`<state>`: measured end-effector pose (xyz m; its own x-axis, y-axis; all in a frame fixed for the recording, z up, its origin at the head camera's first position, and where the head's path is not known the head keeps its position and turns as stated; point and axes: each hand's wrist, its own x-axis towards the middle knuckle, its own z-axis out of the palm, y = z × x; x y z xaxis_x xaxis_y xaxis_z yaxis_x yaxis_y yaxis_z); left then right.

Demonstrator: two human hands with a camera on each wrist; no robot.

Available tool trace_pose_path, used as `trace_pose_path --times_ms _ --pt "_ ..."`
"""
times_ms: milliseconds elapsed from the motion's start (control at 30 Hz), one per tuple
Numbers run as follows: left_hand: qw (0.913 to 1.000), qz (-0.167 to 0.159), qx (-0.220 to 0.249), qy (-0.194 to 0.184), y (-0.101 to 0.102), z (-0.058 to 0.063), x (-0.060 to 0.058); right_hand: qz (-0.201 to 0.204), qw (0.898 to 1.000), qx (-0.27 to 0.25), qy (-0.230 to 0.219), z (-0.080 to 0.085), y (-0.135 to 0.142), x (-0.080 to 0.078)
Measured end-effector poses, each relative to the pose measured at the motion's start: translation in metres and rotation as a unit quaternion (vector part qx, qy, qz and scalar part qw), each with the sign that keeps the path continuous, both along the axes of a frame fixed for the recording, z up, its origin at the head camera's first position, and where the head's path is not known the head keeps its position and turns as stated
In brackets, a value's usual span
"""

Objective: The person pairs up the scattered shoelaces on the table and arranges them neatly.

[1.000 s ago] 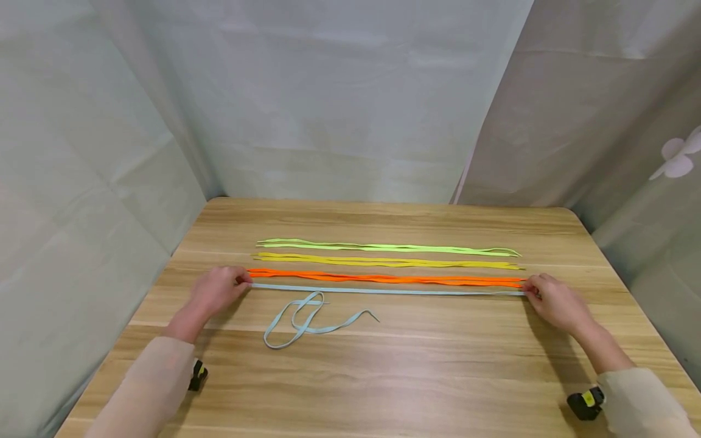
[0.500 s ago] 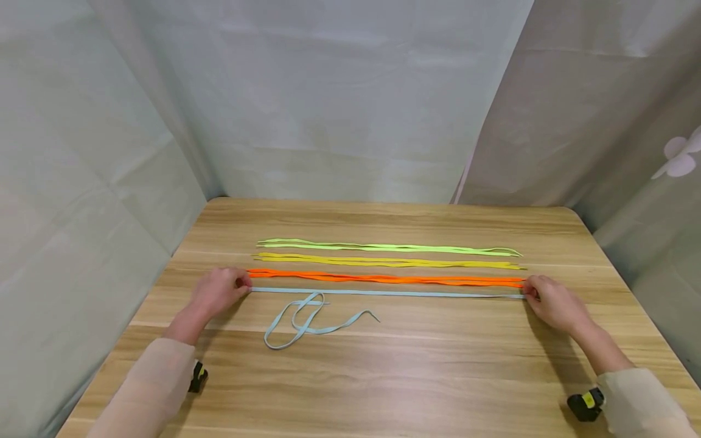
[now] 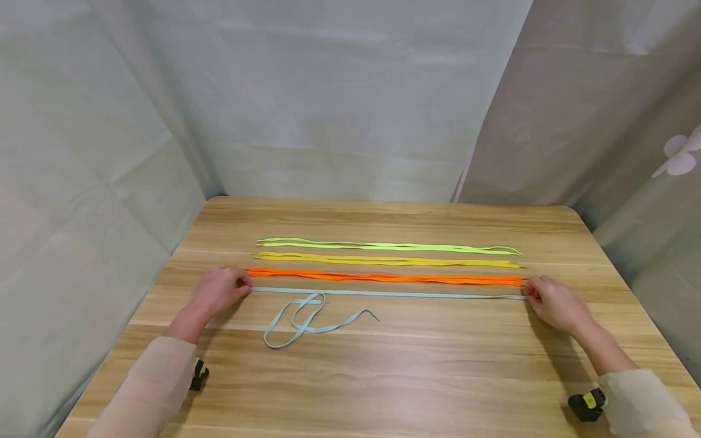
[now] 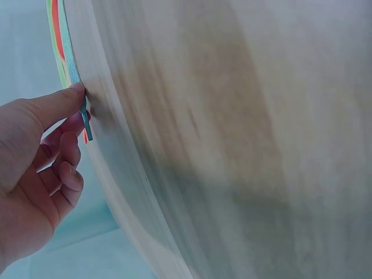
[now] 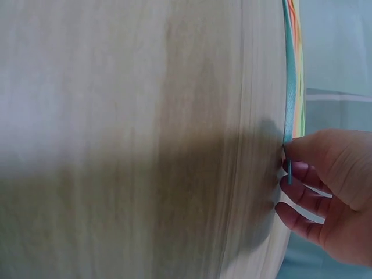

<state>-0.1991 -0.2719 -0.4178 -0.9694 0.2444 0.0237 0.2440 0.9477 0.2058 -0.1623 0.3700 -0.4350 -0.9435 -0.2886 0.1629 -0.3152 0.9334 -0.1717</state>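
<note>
A light blue shoelace (image 3: 383,294) runs straight and taut across the table between both hands. My left hand (image 3: 218,291) pinches its left end between thumb and forefinger; in the left wrist view the dark lace tip (image 4: 89,129) pokes out below the fingers. At the other end my right hand (image 3: 555,302) pinches the lace, its tip (image 5: 289,173) showing past the thumb in the right wrist view. Just beyond lies a pair of orange shoelaces (image 3: 383,278), parallel to the blue one. A second light blue shoelace (image 3: 301,330) lies loosely looped nearer the person.
Farther back, yellow shoelaces (image 3: 383,261) and lime green shoelaces (image 3: 383,246) lie in straight parallel rows on the wooden table (image 3: 416,377). Pale curtains (image 3: 328,109) hang behind the table and at its sides.
Both hands hold their places at the ends of the blue lace. The lace has shifted slightly toward the person, widening the gap from the orange pair. The looped lace stays put.
</note>
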Motion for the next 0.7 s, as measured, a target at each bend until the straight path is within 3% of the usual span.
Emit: trace_pose_path --times_ms 367,700 --pt "0.9999 0.002 0.008 0.008 0.0 -0.0032 -0.0005 0.006 1.0 0.0 0.03 -0.0005 -0.002 0.0011" --pt "0.9997 -0.011 0.004 0.02 0.0015 -0.0027 0.0032 0.018 0.999 0.001 0.03 0.004 -0.008 0.0028"
